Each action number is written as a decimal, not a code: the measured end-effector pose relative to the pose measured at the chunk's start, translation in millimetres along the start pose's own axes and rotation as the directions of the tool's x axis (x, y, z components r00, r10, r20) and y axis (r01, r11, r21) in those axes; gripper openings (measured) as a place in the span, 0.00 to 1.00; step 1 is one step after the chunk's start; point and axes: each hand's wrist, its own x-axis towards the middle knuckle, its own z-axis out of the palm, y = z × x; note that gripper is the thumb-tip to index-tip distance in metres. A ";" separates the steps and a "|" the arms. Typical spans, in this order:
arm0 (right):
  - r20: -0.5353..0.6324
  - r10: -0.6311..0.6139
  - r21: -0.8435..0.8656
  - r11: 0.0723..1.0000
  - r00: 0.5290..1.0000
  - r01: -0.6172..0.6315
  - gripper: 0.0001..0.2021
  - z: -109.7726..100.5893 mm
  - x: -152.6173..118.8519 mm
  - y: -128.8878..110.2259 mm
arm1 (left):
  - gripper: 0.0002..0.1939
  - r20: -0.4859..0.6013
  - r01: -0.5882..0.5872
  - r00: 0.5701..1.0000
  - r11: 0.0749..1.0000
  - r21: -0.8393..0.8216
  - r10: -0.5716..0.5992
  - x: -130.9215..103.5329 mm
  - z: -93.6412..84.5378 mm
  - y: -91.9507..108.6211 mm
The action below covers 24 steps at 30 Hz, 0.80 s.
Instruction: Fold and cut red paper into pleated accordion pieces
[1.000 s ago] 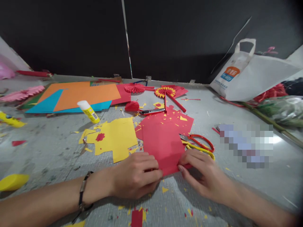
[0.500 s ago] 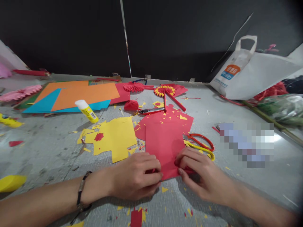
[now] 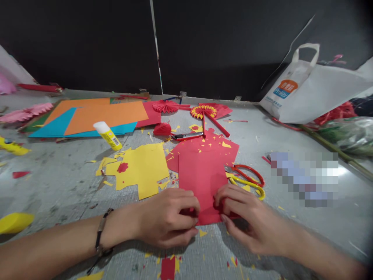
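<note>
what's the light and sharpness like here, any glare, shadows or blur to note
Head view: glare whitens the glossy grey work surface beside a blocky pixelated patch; head view: soft shadows lie under the bare left hand and bare right hand; head view: the right forearm looks blurred, the frame's right edge dark.

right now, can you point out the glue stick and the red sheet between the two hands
Glue stick [image 3: 110, 139]: head view, on its yellow barrel.
Red sheet [image 3: 202, 177]: head view, on its flat middle.
</note>
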 end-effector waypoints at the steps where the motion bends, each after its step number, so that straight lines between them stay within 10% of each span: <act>1: 0.000 0.003 -0.004 1.000 1.000 -0.003 0.07 0.6 -0.4 0.3 | 0.04 0.002 0.003 1.000 1.000 -0.022 -0.003 0.3 -0.7 -0.2; 6: -0.026 0.001 -0.026 1.000 1.000 -0.002 0.15 2.5 -2.9 4.4 | 0.03 -0.017 0.077 0.996 0.959 -0.274 -0.085 2.0 -2.0 -1.5; 10: -0.030 -0.236 -0.172 0.959 0.971 0.227 0.17 2.2 -3.2 2.8 | 0.02 -0.028 0.129 0.988 0.914 -0.385 -0.152 2.6 -3.6 -5.2; 24: 0.067 -0.442 -0.441 0.791 0.895 0.423 0.16 12.5 -9.1 -7.2 | 0.05 0.282 0.045 0.959 0.969 -0.243 0.026 6.3 -33.3 -9.0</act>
